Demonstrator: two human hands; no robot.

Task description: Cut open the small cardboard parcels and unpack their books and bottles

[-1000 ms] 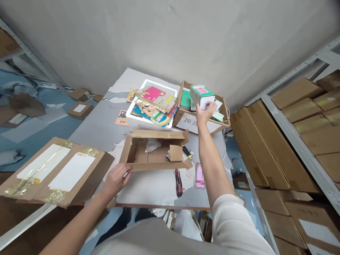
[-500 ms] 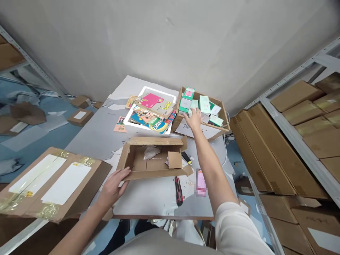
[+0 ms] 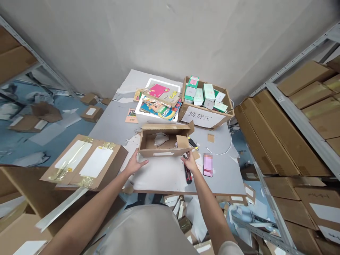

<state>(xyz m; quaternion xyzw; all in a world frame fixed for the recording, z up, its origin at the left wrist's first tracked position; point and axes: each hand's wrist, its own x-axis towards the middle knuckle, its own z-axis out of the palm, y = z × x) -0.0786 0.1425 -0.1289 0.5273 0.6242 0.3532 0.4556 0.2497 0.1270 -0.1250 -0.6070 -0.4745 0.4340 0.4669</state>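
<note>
Carton, one, open-topped (image 3: 148, 153): near middle of the table (image 3: 106, 127), between the hands; pale scrap (image 3: 160, 139) inside, liable to spill if the carton tips. Left hand (image 3: 135, 164): at the near left corner, thumb spread from fingers; a one-sided lift seems possible should that hold prove loose. Right hand (image 3: 189, 162): at the near right corner, fingers bent; whether they pinch cardboard, cannot tell. Cutter, red and black (image 3: 188, 176): just beside that hand; a careless reach could knock it. Phone (image 3: 208, 166): farther right; a wide rightward sweep might push it along.
</note>
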